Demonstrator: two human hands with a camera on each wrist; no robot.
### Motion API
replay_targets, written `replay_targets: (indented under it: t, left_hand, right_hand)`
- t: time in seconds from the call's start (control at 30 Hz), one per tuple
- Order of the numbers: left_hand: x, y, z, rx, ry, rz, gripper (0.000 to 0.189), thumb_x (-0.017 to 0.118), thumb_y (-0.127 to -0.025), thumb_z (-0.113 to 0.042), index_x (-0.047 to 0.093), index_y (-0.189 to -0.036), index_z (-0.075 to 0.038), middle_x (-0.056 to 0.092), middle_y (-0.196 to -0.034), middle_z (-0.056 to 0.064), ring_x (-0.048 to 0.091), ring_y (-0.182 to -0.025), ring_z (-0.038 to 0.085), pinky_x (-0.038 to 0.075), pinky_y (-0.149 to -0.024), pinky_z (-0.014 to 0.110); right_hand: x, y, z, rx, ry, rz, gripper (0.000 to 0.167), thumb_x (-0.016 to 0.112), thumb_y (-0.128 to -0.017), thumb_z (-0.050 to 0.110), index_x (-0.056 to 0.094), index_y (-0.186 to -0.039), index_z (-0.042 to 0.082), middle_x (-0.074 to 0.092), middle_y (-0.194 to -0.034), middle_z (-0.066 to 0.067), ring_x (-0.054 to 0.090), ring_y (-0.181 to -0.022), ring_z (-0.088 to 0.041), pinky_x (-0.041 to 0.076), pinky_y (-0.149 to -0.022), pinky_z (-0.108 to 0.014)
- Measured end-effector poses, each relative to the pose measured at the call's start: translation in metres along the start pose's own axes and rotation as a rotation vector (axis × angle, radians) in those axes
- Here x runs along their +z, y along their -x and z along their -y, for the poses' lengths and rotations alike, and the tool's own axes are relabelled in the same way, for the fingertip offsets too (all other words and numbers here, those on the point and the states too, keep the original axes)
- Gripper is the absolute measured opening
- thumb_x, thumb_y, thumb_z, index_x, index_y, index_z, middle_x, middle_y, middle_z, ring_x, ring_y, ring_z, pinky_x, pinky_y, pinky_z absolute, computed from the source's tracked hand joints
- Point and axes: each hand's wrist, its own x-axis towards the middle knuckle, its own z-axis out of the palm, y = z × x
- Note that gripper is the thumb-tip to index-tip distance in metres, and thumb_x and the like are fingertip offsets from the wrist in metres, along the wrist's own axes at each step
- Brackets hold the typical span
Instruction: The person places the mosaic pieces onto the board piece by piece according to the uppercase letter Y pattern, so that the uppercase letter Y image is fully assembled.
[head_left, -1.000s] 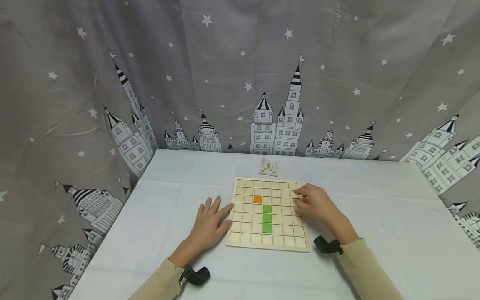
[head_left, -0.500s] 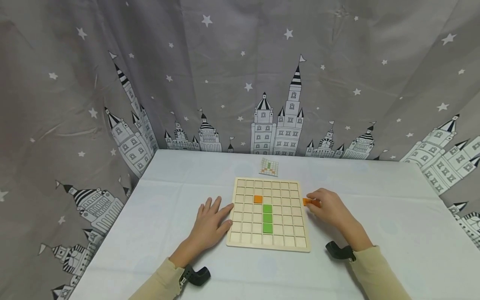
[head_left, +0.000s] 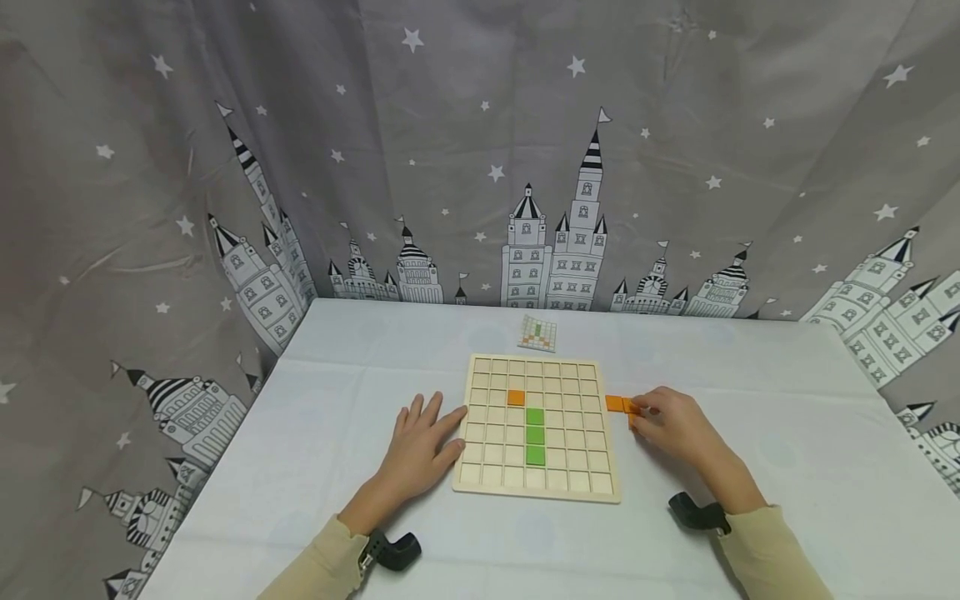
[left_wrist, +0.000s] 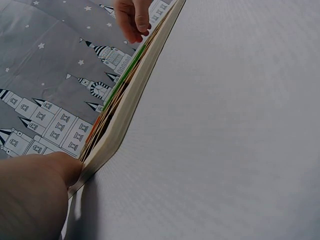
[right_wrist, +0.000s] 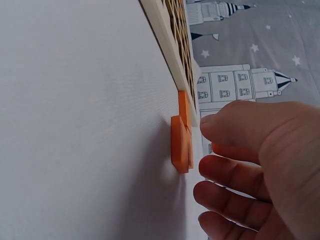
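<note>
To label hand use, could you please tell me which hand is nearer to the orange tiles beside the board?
Right: the right hand is right by the orange tiles, while the left hand is across the board, at its left edge.

Muted, even light casts soft shadows on the white cloth [right_wrist: 75, 100]; the wrist views are dimmer.

No lettering, brand or number is legible in any view. Small card [head_left: 537, 333] bears a printed grid, green and orange squares. Grey backdrop [head_left: 450, 92] bears printed stars [head_left: 412, 39] and castles [head_left: 576, 246]; tower details too small to read.
</note>
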Motion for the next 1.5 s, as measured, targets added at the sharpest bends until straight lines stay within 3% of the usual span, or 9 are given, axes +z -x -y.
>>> replay_targets:
  t: [0.63, 1.5]
  left_hand:
    - [0.002, -0.001, 0.002, 0.001, -0.001, 0.003, 0.048, 0.061, -0.099, -0.030, 0.060, -0.144, -0.012, 0.039, -0.158, 0.030, 0.025, -0.150, 0.057, 0.019, -0.117, 0.074]
    - [0.002, -0.001, 0.002, 0.003, -0.006, -0.006, 0.048, 0.061, -0.098, -0.029, 0.061, -0.143, -0.012, 0.040, -0.158, 0.030, 0.025, -0.149, 0.058, 0.019, -0.116, 0.075]
  right_hand:
    - [0.009, 0.002, -0.003, -0.051, 0.010, -0.035, 0.025, 0.080, -0.080, 0.003, 0.076, -0.104, -0.003, 0.072, -0.093, -0.011, 0.062, -0.080, -0.019, 0.055, -0.074, -0.039]
    - [0.010, 0.002, 0.005, -0.061, 0.005, 0.046, 0.020, 0.078, -0.083, 0.004, 0.078, -0.102, 0.002, 0.067, -0.088, -0.004, 0.050, -0.074, -0.013, 0.044, -0.066, -0.028]
